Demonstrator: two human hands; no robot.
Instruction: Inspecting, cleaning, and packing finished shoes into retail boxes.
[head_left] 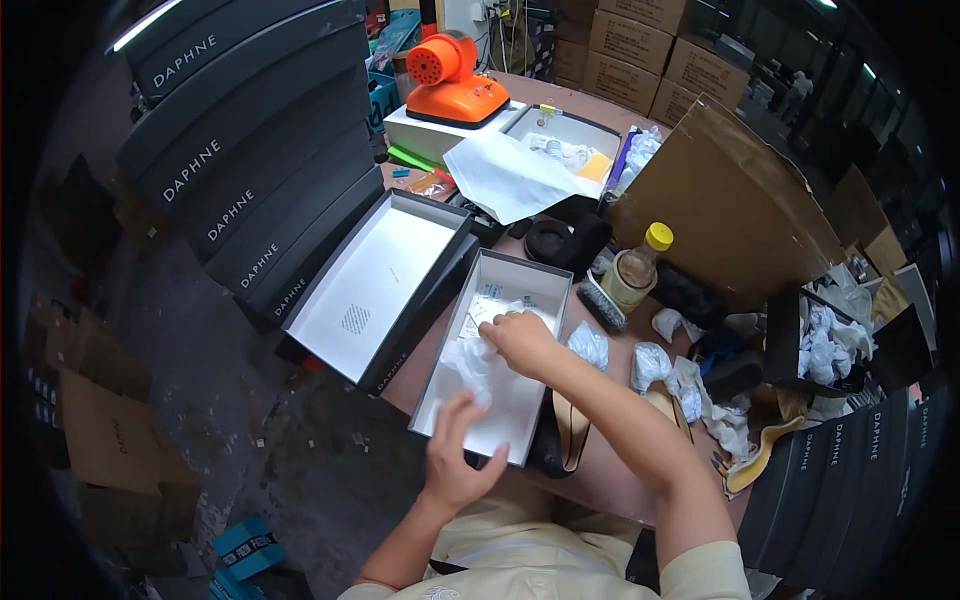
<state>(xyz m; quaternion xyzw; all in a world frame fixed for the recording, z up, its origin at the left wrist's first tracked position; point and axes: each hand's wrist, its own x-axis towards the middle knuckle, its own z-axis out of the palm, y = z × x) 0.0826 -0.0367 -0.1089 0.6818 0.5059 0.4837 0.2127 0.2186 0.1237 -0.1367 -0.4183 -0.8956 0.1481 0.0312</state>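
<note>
A dark shoe box (pixel 565 290) with a white inside stands lengthwise before me. My right hand (pixel 520 342) reaches into its far half, fingers pinched together; what they grip, if anything, is hidden. Crumpled white tissue paper (pixel 468 368) lies just below those fingers, and a small printed packet (pixel 490 300) lies beyond. At the box's near left corner my left hand (pixel 462 468) hovers, fingers spread, holding nothing. Close to the box's right side is a black shoe with a tan insole (pixel 574 430). Another tan-lined shoe (pixel 668 405) lies farther right, near white paper wads (pixel 650 365).
An open box lid (pixel 375 285) rests left of the box, beside a tall stack of dark shoe boxes (pixel 260 170). Behind are an orange machine (pixel 455 85) and a yellow-capped bottle (pixel 633 275). A cardboard panel (pixel 720 210) leans at right; more dark boxes (pixel 840 480) stand near right.
</note>
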